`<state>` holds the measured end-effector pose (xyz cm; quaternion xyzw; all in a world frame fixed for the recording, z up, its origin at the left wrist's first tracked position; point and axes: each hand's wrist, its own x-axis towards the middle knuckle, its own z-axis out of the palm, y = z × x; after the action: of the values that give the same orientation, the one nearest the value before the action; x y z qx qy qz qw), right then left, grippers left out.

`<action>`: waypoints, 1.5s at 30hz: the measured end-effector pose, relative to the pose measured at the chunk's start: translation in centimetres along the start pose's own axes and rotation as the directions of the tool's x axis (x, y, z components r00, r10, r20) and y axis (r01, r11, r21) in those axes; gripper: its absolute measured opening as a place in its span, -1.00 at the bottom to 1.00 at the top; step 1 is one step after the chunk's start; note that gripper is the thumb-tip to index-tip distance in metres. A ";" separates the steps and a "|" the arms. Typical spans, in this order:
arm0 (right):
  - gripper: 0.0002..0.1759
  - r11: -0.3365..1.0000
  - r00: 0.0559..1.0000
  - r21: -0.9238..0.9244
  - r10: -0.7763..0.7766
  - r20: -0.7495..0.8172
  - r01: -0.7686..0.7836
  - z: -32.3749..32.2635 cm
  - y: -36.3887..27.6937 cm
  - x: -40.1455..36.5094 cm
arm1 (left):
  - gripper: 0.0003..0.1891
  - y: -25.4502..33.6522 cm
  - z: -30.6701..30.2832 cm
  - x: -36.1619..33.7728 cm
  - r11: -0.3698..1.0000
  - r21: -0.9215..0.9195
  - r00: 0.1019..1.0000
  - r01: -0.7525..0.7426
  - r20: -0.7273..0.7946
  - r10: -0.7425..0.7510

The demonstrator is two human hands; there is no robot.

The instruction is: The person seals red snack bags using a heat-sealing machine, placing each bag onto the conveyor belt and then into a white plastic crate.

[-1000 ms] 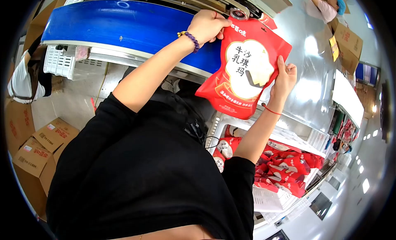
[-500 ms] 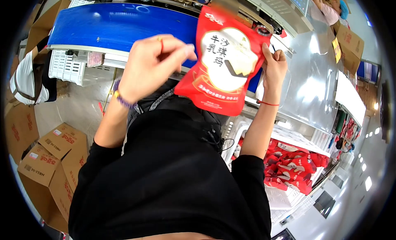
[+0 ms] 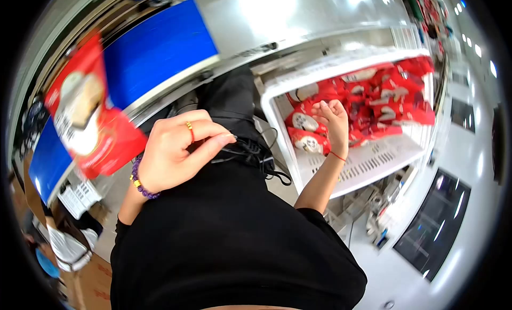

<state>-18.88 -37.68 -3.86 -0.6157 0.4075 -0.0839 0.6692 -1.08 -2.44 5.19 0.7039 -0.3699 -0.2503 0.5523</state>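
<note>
Bright metal surface (image 3: 298, 17) up top, blue belt (image 3: 157, 51) slanting across the left, and there's the red bag (image 3: 82, 110), blurred, over the belt just beside the left hand (image 3: 178, 150), which is closed, thumb drawn to forefinger! Over to the right hand (image 3: 333, 123), loosely curled and partly open above the white crate (image 3: 352, 163) of red packets (image 3: 368, 99), whether touching one I cannot tell

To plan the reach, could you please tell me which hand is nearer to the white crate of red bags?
Right. The right hand is over the opening of the white crate, while the left hand is outside it, off to its left.
</note>
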 end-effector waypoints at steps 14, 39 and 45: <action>-0.57 0.880 0.788 -0.317 -0.462 -0.406 0.353 -2.0 -0.3 10.2 | -0.91 -0.4 4.1 2.6 0.995 0.092 0.974 0.039 0.220 -0.059; -0.78 0.334 0.981 0.928 0.151 0.120 -0.165 -3.2 2.3 13.7 | -0.79 -6.3 3.2 -5.2 0.991 -0.126 0.970 -0.046 0.231 0.075; -0.82 -0.050 0.815 0.890 -0.426 0.392 -0.454 5.6 -3.8 0.7 | -0.74 -6.8 2.7 -4.6 0.999 0.030 0.997 -0.021 0.078 0.018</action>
<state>-13.36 -34.76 -1.28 0.0830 -0.0050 -0.1526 0.9848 -4.25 0.37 -2.33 0.6984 -0.4018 -0.2665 0.5290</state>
